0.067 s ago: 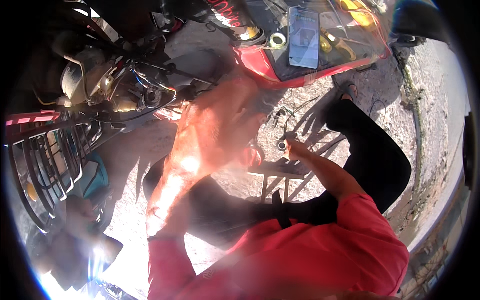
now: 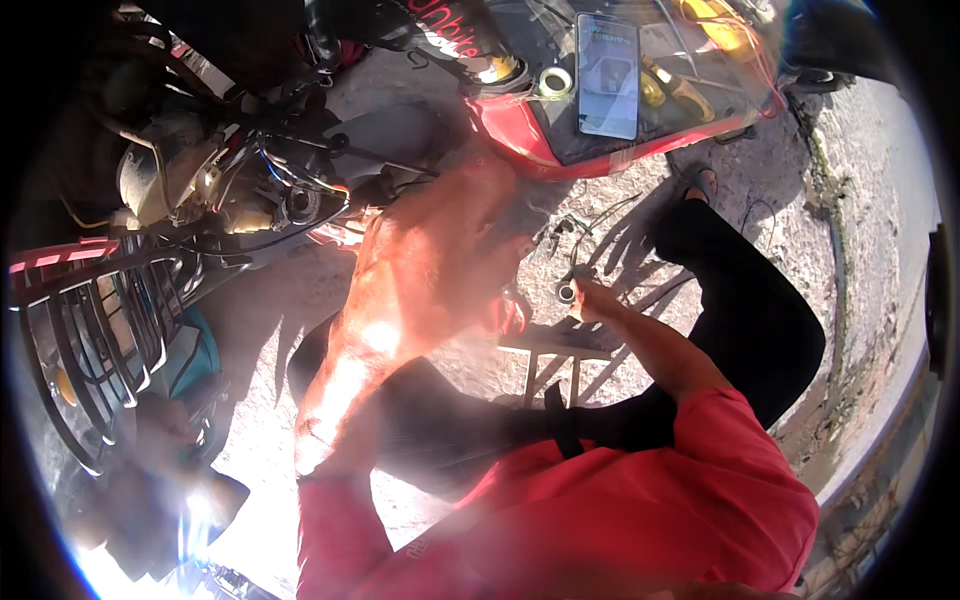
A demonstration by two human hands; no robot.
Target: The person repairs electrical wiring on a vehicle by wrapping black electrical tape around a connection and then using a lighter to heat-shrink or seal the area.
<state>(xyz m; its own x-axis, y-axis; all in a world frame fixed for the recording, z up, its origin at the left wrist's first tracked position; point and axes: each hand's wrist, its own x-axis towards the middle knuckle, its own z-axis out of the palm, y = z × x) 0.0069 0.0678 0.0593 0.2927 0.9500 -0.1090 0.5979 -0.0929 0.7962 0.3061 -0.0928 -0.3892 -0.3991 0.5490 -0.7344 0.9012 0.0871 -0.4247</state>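
My left hand [image 2: 465,235] reaches to the middle from the lower left, close in to the camera and hazy with glare; its fingers are hard to make out. Just below it shows a red curved object [image 2: 508,314], possibly a tool handle; whether the hand grips it I cannot tell. My right hand [image 2: 590,300] is closed on a small round metal part [image 2: 566,293], with dark thin wires [image 2: 575,235] on the ground just above it. A low wooden stand [image 2: 555,348] is beneath my hands, between my legs.
At left are exposed vehicle wiring [image 2: 290,175] and a metal rack [image 2: 90,340]. A red-edged panel [image 2: 530,140] at top carries a phone [image 2: 606,80], a white tape roll [image 2: 555,82] and yellow-handled tools [image 2: 685,100]. My legs and sandalled foot [image 2: 700,183] rest on rough concrete [image 2: 840,180].
The whole view has shifted very slightly, with things sitting a little lower in the picture. Both hands keep about the same position.
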